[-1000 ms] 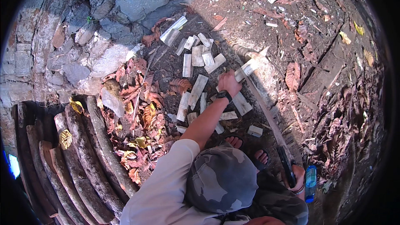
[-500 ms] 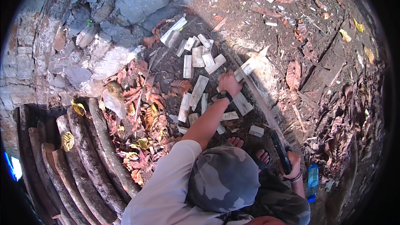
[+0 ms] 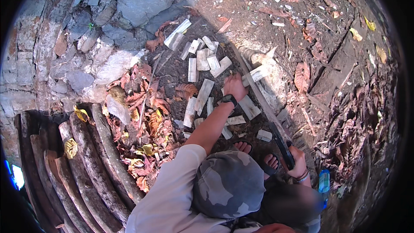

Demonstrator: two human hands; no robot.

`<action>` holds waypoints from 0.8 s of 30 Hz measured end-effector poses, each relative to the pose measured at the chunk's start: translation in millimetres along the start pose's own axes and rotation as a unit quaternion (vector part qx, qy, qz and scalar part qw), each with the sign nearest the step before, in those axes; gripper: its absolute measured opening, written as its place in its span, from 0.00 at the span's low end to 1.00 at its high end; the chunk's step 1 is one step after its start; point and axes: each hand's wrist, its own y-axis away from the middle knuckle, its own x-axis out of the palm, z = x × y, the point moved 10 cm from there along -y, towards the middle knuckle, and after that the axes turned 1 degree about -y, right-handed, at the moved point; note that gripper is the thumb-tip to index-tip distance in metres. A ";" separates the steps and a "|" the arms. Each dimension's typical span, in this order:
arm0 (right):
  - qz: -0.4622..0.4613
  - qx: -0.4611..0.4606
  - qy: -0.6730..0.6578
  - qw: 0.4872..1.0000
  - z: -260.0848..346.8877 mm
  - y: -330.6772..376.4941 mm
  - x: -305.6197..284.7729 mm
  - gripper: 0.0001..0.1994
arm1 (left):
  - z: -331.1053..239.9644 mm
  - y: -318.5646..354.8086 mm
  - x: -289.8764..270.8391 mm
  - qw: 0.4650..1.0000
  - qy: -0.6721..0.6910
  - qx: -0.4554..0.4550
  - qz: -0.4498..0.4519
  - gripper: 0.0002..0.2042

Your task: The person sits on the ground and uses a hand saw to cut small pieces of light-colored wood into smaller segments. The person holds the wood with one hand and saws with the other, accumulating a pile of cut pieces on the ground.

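My left hand is closed around the near end of a pale split stick of wood, whose far end lies in sunlight. Across this stick, just right of my fingers, runs the long blade of a handsaw. My right hand grips the saw's black handle at the lower right. How deep the teeth sit in the wood cannot be made out. Several short cut wood blocks lie on the soil beyond and left of my left hand. More pieces, such as a larger block, lie under and beside my left forearm.
Round logs lie side by side at the lower left, next to dry leaves. A stone wall stands at the upper left. A clear blue plastic bottle is near my right wrist. My sandalled feet are close behind the blocks.
My right hand has moved forward and slightly left, pushing the saw along its length across the stick. My left hand keeps its grip, shifted slightly left in view.
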 end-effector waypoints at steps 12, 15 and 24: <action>-0.056 -0.013 0.012 0.998 -7.3 -6.5 1.3 0.13 | -13.6 2.1 -11.1 0.999 0.031 -0.005 -0.026 0.24; -0.057 -0.008 -0.011 0.998 -8.4 -4.7 6.9 0.15 | -12.8 -8.4 -7.7 0.999 0.045 0.003 -0.027 0.22; -0.062 -0.019 0.033 0.997 -7.3 49.9 -26.2 0.15 | 1.3 -17.7 -1.5 0.992 0.063 -0.108 0.022 0.21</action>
